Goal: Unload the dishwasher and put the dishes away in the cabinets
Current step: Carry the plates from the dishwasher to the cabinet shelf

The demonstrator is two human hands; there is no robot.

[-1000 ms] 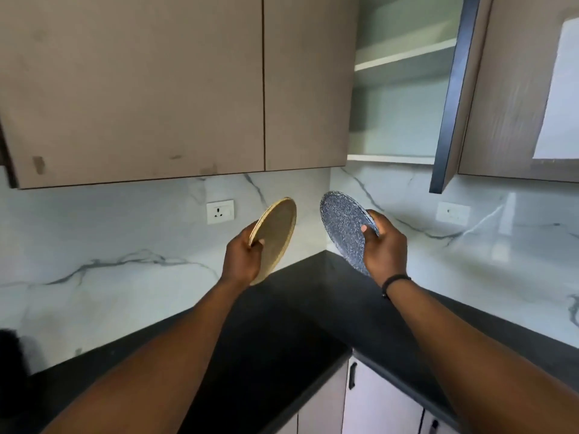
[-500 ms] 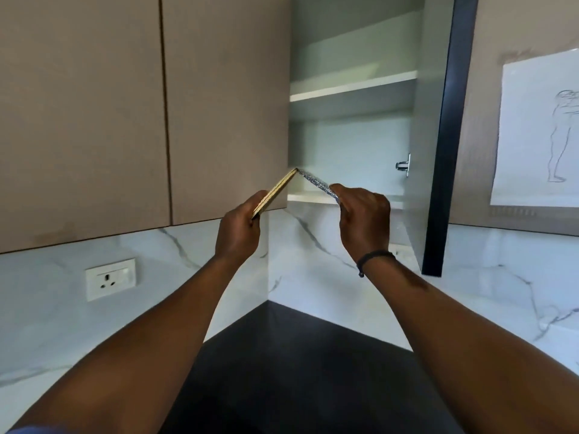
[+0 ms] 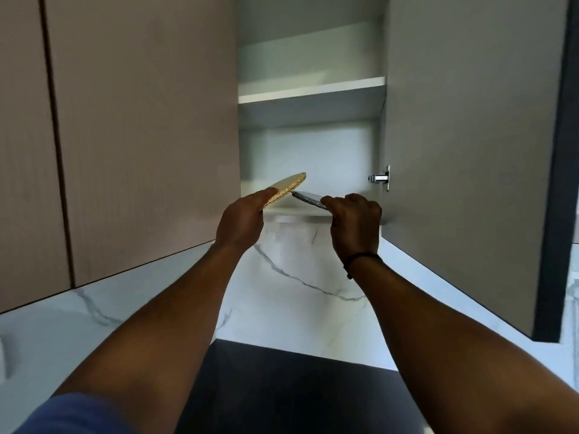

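My left hand (image 3: pixel 242 219) grips a tan speckled plate (image 3: pixel 287 187) by its near rim, tilted up to the right. My right hand (image 3: pixel 355 222) grips a dark blue speckled plate (image 3: pixel 308 199), held nearly flat and seen edge-on. Both plates reach over the front edge of the lower shelf (image 3: pixel 297 213) of the open wall cabinet (image 3: pixel 313 151). The tan plate's far edge overlaps above the blue one. I see nothing on the lower shelf behind them.
The cabinet door (image 3: pixel 470 151) stands open on the right, its hinge (image 3: pixel 380 177) just right of my right hand. An upper shelf (image 3: pixel 311 90) sits above. Closed cabinet doors (image 3: pixel 141 120) fill the left. White marble backsplash (image 3: pixel 297 277) and black counter (image 3: pixel 282 393) lie below.
Both hands rose and pushed forward, bringing the plates from in front of the cabinet to over the lower shelf's edge. The plates flattened from upright to nearly level. The view tilted upward.
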